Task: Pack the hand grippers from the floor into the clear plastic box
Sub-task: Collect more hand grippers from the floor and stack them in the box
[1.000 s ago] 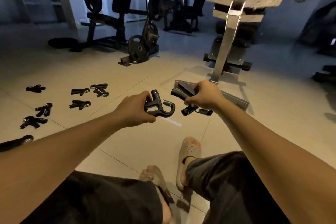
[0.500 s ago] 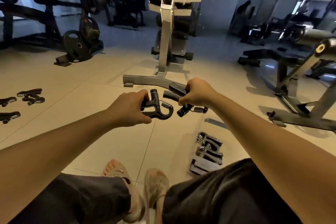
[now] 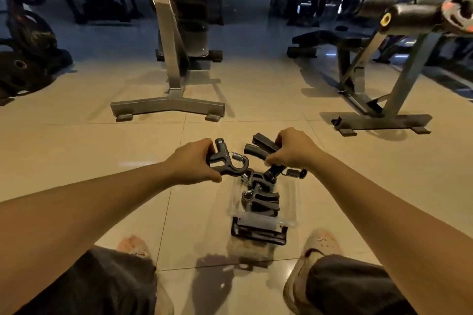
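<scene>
My left hand [image 3: 190, 162] is closed around one black hand gripper [image 3: 227, 161] with a metal spring. My right hand [image 3: 294, 148] holds black hand grippers [image 3: 266, 153] in a bunch, handles sticking out left and a spring hanging at the lower right. Both hands hover over the far end of the clear plastic box [image 3: 290, 202], which lies on the floor tiles between my feet. Several packed grippers [image 3: 261, 199] lie in a row inside the box. A black latch piece [image 3: 258, 231] sits at its near end.
A grey steel machine base [image 3: 167, 107] stands on the floor straight ahead. A bench frame [image 3: 381, 120] is at the right, weight plates [image 3: 28, 59] at the far left. My two sandalled feet [image 3: 320, 240] flank the box.
My view has swung right, from the loose grippers on the left floor to the clear box, which now lies centred below my hands. Both hands keep their grip.
</scene>
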The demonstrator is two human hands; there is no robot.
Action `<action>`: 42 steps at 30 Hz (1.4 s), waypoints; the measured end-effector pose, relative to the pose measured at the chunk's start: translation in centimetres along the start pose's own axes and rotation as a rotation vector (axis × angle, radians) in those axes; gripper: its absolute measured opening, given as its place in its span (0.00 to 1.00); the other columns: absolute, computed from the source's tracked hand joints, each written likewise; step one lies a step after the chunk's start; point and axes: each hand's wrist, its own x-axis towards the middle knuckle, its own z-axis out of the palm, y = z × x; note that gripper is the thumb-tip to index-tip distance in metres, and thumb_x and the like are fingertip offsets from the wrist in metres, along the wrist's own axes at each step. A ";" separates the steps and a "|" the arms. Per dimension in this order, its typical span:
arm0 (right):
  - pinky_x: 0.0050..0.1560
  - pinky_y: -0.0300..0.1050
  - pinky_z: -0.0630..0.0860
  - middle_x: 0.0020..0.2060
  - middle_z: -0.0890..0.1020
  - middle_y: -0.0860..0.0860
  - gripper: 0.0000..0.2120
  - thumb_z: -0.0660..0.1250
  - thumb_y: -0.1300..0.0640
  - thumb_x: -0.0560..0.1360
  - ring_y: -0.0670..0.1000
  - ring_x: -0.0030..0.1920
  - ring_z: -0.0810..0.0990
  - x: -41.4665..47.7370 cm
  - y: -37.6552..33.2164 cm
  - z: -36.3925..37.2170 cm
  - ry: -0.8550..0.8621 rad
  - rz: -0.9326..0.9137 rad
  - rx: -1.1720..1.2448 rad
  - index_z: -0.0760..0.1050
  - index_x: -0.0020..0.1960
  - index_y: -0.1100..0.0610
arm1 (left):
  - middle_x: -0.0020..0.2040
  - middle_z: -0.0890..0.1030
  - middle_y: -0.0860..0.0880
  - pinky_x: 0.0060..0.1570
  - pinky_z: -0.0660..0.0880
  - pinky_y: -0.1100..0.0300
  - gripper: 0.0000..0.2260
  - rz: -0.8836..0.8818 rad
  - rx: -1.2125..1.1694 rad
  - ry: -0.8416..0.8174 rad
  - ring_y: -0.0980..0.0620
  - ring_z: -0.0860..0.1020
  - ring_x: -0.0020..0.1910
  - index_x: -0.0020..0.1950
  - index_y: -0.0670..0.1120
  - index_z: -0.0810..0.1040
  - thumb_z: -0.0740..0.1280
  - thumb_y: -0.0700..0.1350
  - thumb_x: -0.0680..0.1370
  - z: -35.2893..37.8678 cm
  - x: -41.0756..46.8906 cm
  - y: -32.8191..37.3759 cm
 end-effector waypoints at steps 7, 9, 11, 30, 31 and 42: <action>0.43 0.50 0.82 0.42 0.81 0.52 0.23 0.78 0.46 0.63 0.53 0.42 0.81 5.5 4.5 4.5 -0.048 0.101 0.012 0.76 0.52 0.56 | 0.44 0.79 0.53 0.41 0.77 0.52 0.22 0.054 0.044 -0.060 0.51 0.78 0.41 0.51 0.51 0.70 0.79 0.53 0.66 3.8 5.9 -0.9; 0.40 0.48 0.81 0.41 0.82 0.51 0.22 0.78 0.46 0.63 0.52 0.41 0.81 7.0 5.0 5.5 -0.055 0.116 0.023 0.76 0.50 0.55 | 0.44 0.79 0.53 0.40 0.76 0.53 0.22 0.073 0.066 -0.083 0.51 0.77 0.41 0.51 0.51 0.70 0.79 0.53 0.66 4.8 7.0 -2.2; 0.36 0.47 0.80 0.39 0.82 0.51 0.20 0.78 0.46 0.63 0.52 0.39 0.81 8.3 5.4 6.8 -0.072 0.132 0.036 0.76 0.47 0.56 | 0.44 0.79 0.52 0.39 0.74 0.54 0.22 0.090 0.098 -0.112 0.50 0.77 0.41 0.51 0.51 0.70 0.78 0.53 0.66 5.4 8.1 -3.5; 0.45 0.48 0.75 0.54 0.80 0.52 0.31 0.75 0.45 0.69 0.56 0.53 0.81 13.6 9.8 24.1 -0.163 0.405 0.220 0.68 0.64 0.56 | 0.44 0.76 0.61 0.45 0.71 0.59 0.20 0.126 -0.051 -0.188 0.59 0.73 0.45 0.52 0.55 0.76 0.79 0.58 0.66 13.4 13.2 -11.2; 0.46 0.48 0.76 0.54 0.81 0.52 0.32 0.75 0.45 0.69 0.56 0.53 0.81 13.6 10.1 24.4 -0.161 0.426 0.240 0.67 0.67 0.56 | 0.44 0.77 0.62 0.46 0.72 0.58 0.20 0.119 -0.069 -0.192 0.59 0.74 0.45 0.52 0.56 0.76 0.78 0.59 0.66 13.6 13.3 -11.4; 0.47 0.47 0.75 0.54 0.83 0.55 0.16 0.68 0.49 0.78 0.58 0.54 0.81 16.3 13.3 23.2 -0.254 0.147 -0.085 0.75 0.63 0.54 | 0.44 0.78 0.60 0.49 0.76 0.54 0.22 0.121 -0.101 -0.253 0.60 0.75 0.45 0.54 0.56 0.78 0.79 0.61 0.65 13.5 13.9 -11.7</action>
